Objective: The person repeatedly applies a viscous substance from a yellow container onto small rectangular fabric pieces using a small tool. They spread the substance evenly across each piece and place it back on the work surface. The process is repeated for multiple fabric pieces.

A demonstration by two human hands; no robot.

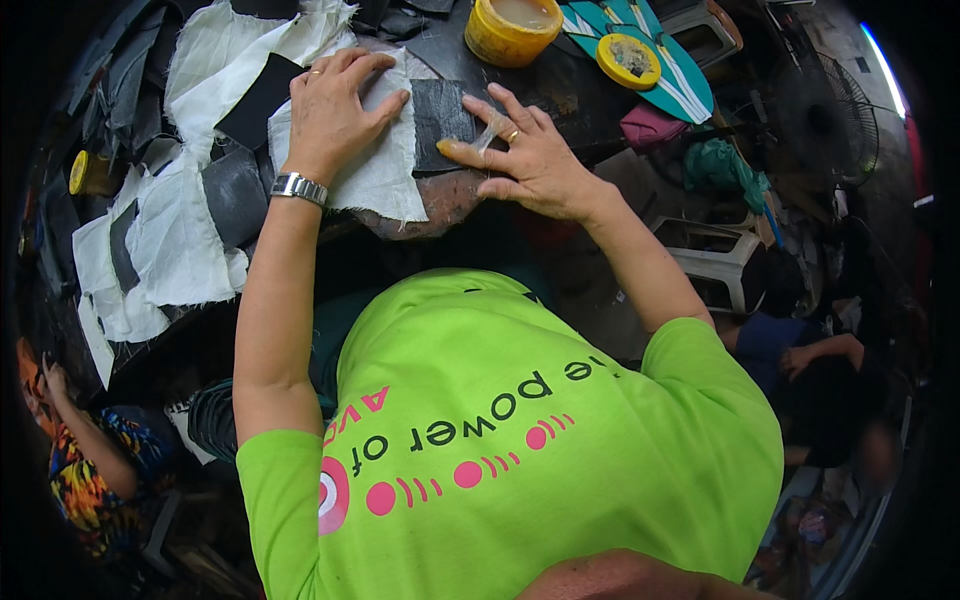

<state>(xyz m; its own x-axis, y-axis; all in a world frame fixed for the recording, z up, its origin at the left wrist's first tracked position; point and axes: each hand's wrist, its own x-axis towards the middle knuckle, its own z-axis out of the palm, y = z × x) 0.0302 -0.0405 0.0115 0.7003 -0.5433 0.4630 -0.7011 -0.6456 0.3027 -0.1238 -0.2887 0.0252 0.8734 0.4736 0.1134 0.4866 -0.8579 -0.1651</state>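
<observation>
My left hand (338, 112), with a metal watch at the wrist, rests on a white frayed cloth piece (375, 180) at the table's near edge. Its thumb is apart from the bent fingers, and it grips nothing visible. Just right of the cloth lies a black rectangular sheet (440, 112). My right hand (535, 158) is spread at that sheet's right side, fingertips at its edge. One finger is coated in something yellowish, and a translucent film stretches between the fingers. Under the left palm the cloth is hidden.
A yellow tub (510, 35) of pale liquid stands at the back, beside a yellow lid (628, 62) on teal shapes (685, 95). Black pieces and white cloths (195, 250) cover the left side. To the right are a fan (825, 115), stools (710, 260) and another person (835, 370).
</observation>
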